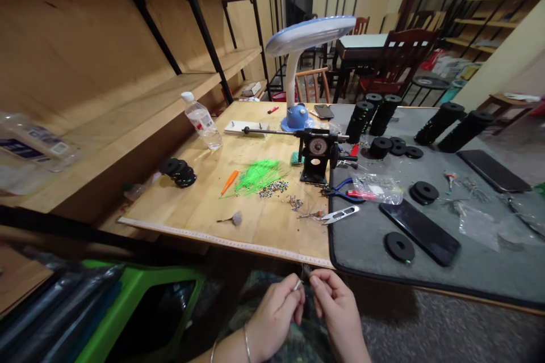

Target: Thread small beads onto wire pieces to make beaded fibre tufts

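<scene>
We've got left hand (276, 313) pinching pale bit (297, 284); right hand (336, 302) at dark bit (306, 268), can't tell grip. Bottle label (205, 121), dial (318, 146): we can't read either.

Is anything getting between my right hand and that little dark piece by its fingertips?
Nothing visible does: the right hand seems to have its fingertips right at the small dark piece. The white snips lie farther off on the table, outside that gap.
</scene>
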The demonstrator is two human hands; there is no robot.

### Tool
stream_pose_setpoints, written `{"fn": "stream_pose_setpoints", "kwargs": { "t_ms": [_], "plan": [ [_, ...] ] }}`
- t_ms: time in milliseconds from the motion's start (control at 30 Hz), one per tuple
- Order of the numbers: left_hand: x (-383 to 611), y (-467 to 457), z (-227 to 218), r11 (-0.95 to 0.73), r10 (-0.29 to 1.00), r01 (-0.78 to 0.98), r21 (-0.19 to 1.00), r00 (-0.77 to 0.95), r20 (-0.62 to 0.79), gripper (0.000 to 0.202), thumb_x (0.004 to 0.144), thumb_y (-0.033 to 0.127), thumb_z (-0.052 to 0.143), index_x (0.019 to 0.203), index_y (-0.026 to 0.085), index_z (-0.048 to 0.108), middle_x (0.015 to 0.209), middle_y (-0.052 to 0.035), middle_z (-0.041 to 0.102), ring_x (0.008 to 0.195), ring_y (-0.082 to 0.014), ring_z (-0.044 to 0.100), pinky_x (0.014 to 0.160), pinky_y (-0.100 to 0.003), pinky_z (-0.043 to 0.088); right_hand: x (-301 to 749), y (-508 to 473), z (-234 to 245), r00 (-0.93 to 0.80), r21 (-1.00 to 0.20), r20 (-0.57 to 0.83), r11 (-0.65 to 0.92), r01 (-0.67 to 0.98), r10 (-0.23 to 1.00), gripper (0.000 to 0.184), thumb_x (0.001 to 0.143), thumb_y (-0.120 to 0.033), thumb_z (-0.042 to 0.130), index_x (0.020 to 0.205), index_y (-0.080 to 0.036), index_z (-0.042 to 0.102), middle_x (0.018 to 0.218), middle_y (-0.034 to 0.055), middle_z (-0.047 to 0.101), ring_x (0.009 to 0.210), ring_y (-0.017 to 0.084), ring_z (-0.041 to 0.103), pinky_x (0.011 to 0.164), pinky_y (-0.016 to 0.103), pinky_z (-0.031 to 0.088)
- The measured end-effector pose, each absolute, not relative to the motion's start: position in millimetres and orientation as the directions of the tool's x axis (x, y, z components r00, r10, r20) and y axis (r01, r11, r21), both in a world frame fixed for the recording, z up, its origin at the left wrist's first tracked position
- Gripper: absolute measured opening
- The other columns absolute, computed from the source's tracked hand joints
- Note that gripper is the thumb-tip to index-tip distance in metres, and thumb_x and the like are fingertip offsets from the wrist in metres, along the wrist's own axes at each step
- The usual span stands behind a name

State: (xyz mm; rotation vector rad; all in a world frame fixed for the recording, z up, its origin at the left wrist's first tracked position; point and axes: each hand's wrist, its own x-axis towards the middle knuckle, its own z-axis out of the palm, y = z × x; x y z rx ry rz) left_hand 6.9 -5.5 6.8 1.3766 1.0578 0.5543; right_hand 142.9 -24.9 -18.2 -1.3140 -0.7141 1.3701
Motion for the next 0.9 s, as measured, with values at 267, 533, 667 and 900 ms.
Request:
{"fn": "stream_pose_setpoints", "kwargs": {
  "t_ms": [267,533,667,900],
  "plan": [
    [3.5,-8.8,10.5,-0.108,0.831,0.529,0.842,0.513,-0.215,0.026,0.093,0.022,0.032,0.073,0.021,0.049,0.056,0.0009,0.053,0.059,-0.016,0.051,0.063,-0.027,0.034,140.7,-23.9,-20.5,0.151,-0.93,-0.317,-0.276,-0.242,0.936,0.049,0.068,-0.063,0.07,0.074,-0.015,0.059,0.042,-0.0075,0.045,0.036,0.006,0.033,0.038,0.017,0.023],
    [3.6,0.0,17.3,0.063,0.838,0.312,0.948,0.499,-0.22,0.017,0.074,0.013,0.058,0.09,0.018,0.057,0.087,-0.0034,0.063,0.08,-0.0174,0.056,0.073,-0.027,0.04,139.9,-26.7,-18.7,0.127,-0.937,-0.302,-0.27,-0.22,0.945,0.047,0.071,-0.062,0.066,0.072,-0.016,0.057,0.044,-0.0098,0.037,0.038,0.005,0.028,0.038,0.018,0.02],
    [4.7,5.8,10.5,0.398,0.792,0.058,0.915,0.482,-0.375,0.027,0.07,0.024,0.069,0.09,0.016,0.054,0.073,0.0013,0.056,0.066,-0.0122,0.052,0.059,-0.023,0.042,141.3,-30.4,-21.1,0.097,-0.944,-0.296,-0.276,-0.18,0.95,0.044,0.073,-0.059,0.066,0.071,-0.016,0.058,0.046,-0.0093,0.037,0.04,0.006,0.029,0.039,0.018,0.02],
    [9.8,-0.9,1.1,0.602,0.735,-0.122,0.789,0.471,-0.487,0.039,0.066,0.042,0.076,0.079,0.016,0.05,0.066,0.0023,0.056,0.057,-0.0105,0.055,0.05,-0.021,0.044,140.2,-36.6,-29.9,0.059,-0.922,-0.343,-0.324,-0.212,0.937,0.043,0.075,-0.058,0.065,0.073,-0.015,0.059,0.046,-0.0064,0.046,0.04,0.007,0.036,0.04,0.018,0.024]
  ]
}}
